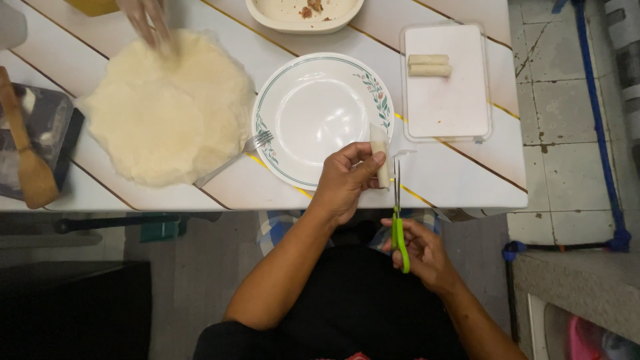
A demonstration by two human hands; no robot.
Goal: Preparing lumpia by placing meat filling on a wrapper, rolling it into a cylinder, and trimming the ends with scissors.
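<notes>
Hidden or cut off: bowl (303, 19) at top edge, only its near rim and brown scraps inside visible; dark tray (47, 130) at left edge, partly out of view under a wooden spatula (27, 150); yellow item at top left, too little shown to identify.
Blurred: another person's gloved hand (148, 21) at top, smeared, on the far edge of the round wrapper stack (167, 110).
Left hand (347, 181): fingers pinched on a pale uncooked roll (381, 155), held upright over the near rim of the plate (323, 117).
Right hand (423, 253): fingers through the green handles of the scissors (398, 213); blades slightly parted, tips just beside the roll's lower end; contact impossible to tell.
Plate: floral-rimmed, bare centre, fork (237, 157) leaning on its left rim.
Clear lidded tray (447, 83): two finished rolls (429, 65) side by side at its far end.
Surface (467, 173): white with diagonal stripes.
</notes>
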